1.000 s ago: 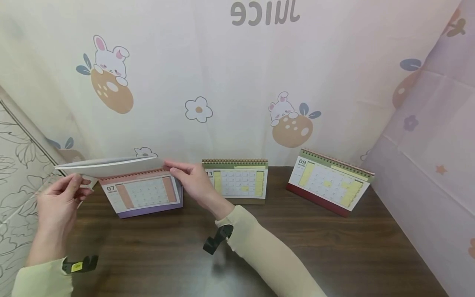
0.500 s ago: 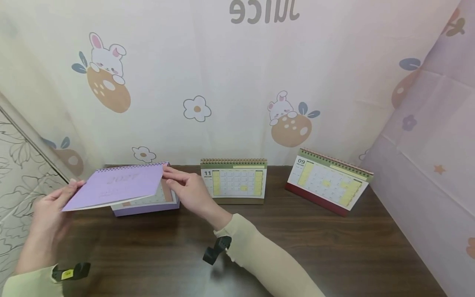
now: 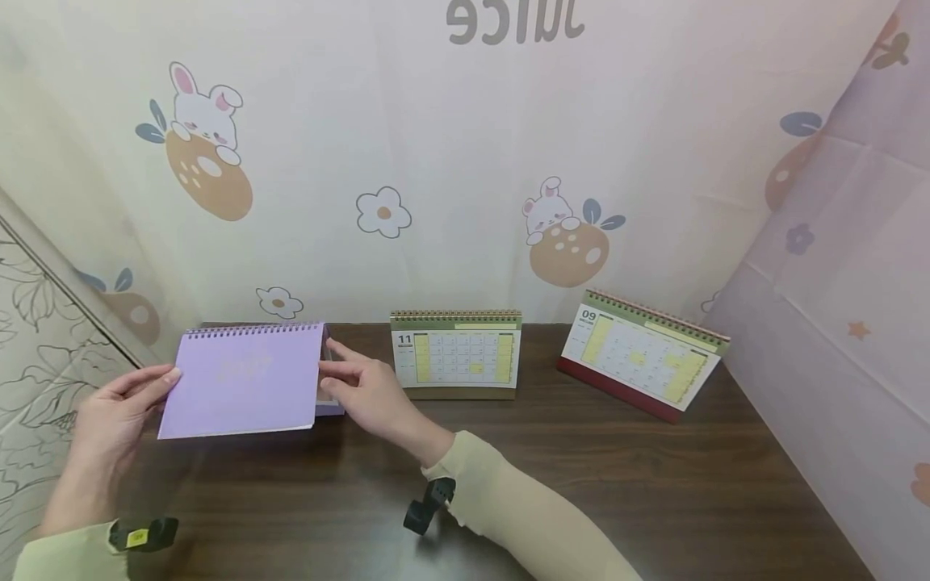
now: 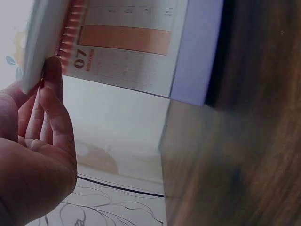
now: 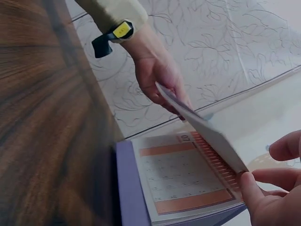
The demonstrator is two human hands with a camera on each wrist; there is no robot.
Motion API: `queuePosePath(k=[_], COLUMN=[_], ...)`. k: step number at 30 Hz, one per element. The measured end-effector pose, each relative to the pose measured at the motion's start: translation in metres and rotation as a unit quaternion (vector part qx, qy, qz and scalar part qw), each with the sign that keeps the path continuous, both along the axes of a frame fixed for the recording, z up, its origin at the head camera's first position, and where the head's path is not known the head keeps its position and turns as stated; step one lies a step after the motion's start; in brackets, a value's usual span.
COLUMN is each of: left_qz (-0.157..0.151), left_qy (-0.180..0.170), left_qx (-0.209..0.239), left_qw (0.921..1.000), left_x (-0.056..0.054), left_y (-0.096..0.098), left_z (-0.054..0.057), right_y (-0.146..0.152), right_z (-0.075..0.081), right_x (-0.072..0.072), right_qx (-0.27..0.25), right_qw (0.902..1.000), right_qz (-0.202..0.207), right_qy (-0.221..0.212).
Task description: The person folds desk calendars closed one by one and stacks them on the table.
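Observation:
A desk calendar with a purple cover (image 3: 243,379) stands at the left of the table. Its cover and flipped sheets hang forward over the 07 page (image 5: 183,179), lifted off it at the front. My left hand (image 3: 119,415) pinches the left edge of this cover between thumb and fingers. At the right edge, near the coil, my right hand (image 3: 374,395) pinches the sheets with thumb and a finger, its index finger held apart. In the left wrist view the purple base (image 4: 195,56) shows below the 07 page. The head view hides most of that page behind the cover.
To the right of my right hand stands a second desk calendar (image 3: 458,359) showing 11. A third desk calendar (image 3: 639,359), showing 09 with a red base, stands angled farther right. A printed curtain (image 3: 450,145) hangs behind the dark wooden table (image 3: 581,476).
The raised sheets with the purple cover have swung forward and down over the 07 page. My left hand went down with their left edge; my right hand stayed near the right edge.

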State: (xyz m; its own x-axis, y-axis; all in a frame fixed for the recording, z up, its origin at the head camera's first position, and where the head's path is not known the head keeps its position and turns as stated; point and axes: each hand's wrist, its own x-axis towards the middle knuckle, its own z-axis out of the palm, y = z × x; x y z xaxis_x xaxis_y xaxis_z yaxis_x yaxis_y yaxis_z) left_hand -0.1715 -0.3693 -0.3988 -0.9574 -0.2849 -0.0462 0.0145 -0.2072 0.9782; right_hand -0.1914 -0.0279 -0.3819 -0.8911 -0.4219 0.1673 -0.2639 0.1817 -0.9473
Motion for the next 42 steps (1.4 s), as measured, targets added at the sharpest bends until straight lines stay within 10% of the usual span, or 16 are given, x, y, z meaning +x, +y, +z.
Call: queuePosePath(k=[11,24,42], left_qz=[0.017,0.063,0.067], left_qy=[0.008,-0.065,-0.026], left_qx=[-0.137,-0.325,-0.289], left_qw=[0.9904,0.9413,0.9547], left_x=[-0.004,-0.012,-0.021], left_y=[0.003,0.010,0.009], left_z=[-0.016,-0.021,-0.026], right_y=[-0.002,-0.002,-0.010], right_z=[-0.014,-0.017,-0.020], right_x=[0.004,0.000,-0.019], right_qx=[-0.015,0.026,0.037], right_qw=[0.9994,0.9995,0.9972], right_qz=[0.018,-0.017,-0.065], right_qy=[-0.026,-0.010,-0.011])
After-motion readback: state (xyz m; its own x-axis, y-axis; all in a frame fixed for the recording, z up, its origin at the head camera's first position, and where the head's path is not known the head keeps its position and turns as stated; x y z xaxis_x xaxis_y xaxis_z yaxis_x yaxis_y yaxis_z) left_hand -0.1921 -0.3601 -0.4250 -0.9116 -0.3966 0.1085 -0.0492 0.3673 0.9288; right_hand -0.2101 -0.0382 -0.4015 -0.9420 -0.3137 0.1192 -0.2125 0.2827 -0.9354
